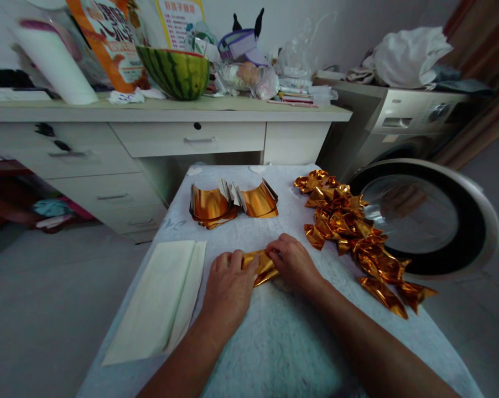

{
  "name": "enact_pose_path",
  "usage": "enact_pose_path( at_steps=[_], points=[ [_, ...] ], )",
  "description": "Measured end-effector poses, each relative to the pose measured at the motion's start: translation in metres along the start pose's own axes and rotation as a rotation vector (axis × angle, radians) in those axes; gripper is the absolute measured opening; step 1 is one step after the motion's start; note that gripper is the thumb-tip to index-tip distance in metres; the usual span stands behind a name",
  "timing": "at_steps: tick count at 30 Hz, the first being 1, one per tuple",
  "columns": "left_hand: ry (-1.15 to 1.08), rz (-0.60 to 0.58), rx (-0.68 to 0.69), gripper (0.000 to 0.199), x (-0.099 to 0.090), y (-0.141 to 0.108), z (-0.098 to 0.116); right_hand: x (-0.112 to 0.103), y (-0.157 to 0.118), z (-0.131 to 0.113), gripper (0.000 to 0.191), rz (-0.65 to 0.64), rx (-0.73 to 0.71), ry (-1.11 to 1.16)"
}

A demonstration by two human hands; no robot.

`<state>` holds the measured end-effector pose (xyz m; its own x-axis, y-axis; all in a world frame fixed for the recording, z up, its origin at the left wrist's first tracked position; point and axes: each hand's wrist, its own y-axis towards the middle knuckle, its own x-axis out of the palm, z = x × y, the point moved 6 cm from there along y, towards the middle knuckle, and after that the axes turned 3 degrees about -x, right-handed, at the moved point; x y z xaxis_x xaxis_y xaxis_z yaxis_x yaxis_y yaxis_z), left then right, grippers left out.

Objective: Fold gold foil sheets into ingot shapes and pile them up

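Observation:
A small folded piece of gold foil paper lies on the cloth-covered table between my hands. My left hand presses on its left part, thumb along the top. The fingers of my right hand pinch its right edge. Beyond them stand two curved stacks of gold foil sheets with pale edges. To the right spreads a long heap of folded gold foil pieces. Left of my left hand rests a stack of pale yellowish paper.
A white desk with drawers stands behind the table, bearing a cut watermelon, an orange snack bag and plastic bags. On the right, a washing machine has its round door swung open beside the table edge.

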<state>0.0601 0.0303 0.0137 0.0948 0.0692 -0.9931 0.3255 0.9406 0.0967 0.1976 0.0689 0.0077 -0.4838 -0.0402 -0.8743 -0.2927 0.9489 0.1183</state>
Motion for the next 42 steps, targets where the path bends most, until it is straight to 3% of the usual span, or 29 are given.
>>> enact_pose_path(
  at_steps=[7, 12, 16, 19, 23, 32, 42],
  points=[
    [-0.028, 0.034, 0.160, 0.035, 0.011, -0.002, 0.011, -0.002, -0.001, -0.001, 0.020, -0.021, -0.003, 0.013],
    [-0.075, 0.020, 0.155, 0.037, 0.017, -0.001, 0.010, -0.005, -0.004, -0.006, 0.020, 0.017, -0.012, -0.001],
    [-0.099, 0.033, 0.141, 0.035, 0.017, -0.001, 0.010, -0.011, -0.009, -0.019, 0.024, 0.156, -0.135, 0.137],
    [-0.115, 0.042, 0.142, 0.033, 0.018, -0.002, 0.010, -0.007, -0.012, -0.030, 0.028, 0.121, -0.226, 0.241],
    [-0.151, 0.056, 0.138, 0.036, 0.018, -0.002, 0.008, 0.000, -0.009, -0.028, 0.023, 0.047, -0.150, 0.181],
    [-0.370, 0.079, 0.115, 0.036, 0.017, -0.006, -0.012, 0.002, -0.008, -0.028, 0.021, 0.013, -0.102, 0.112],
    [-0.258, 0.156, 0.133, 0.022, 0.011, -0.014, -0.012, 0.009, -0.015, -0.034, 0.023, 0.019, -0.106, 0.035]
  ],
)
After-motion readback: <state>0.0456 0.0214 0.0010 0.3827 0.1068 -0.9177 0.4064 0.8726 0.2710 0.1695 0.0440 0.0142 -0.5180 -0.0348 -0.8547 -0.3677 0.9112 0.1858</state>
